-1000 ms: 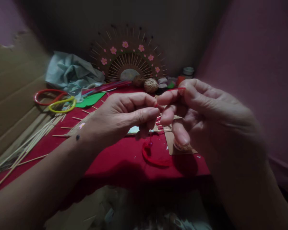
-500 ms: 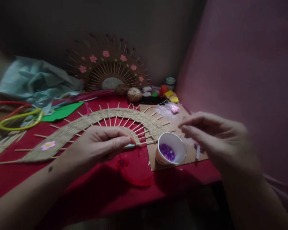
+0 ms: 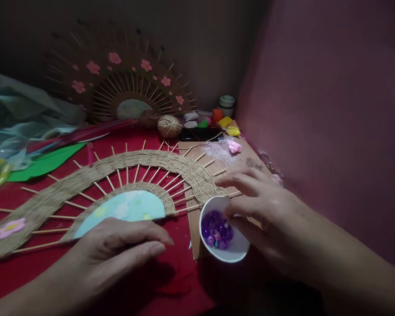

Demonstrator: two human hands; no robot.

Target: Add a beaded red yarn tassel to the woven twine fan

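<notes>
My left hand point(image 3: 125, 250) hovers over the red cloth, thumb and forefinger brought together. A faint red string point(image 3: 179, 287) hangs below its fingertips, hard to tell from the cloth. Into the mouth of a white paper cup point(image 3: 238, 251) reaches my right hand point(image 3: 255, 208), its fingers apart and the tips at the rim. Purple beads point(image 3: 217, 228), with a few pink and teal ones, lie inside the tilted cup. Left of the cup is a woven fan-shaped piece point(image 3: 145, 159) with thin sticks, a light blue half-round centre point(image 3: 125, 206) and a pink flower point(image 3: 12, 228).
A second fan with pink flowers point(image 3: 114, 58) leans at the back. A twine ball point(image 3: 169, 126), clay lumps point(image 3: 224, 122) and a jar point(image 3: 227, 103) stand along the rear. Cardboard point(image 3: 194, 237) lies under the cup. Green foam point(image 3: 46, 162) and yellow-handled scissors point(image 3: 0, 175) are left.
My right hand has moved left and down to the cup's mouth, its fingers spreading. My left hand has lowered a little. The view has shifted closer, showing more of the fan's blue centre.
</notes>
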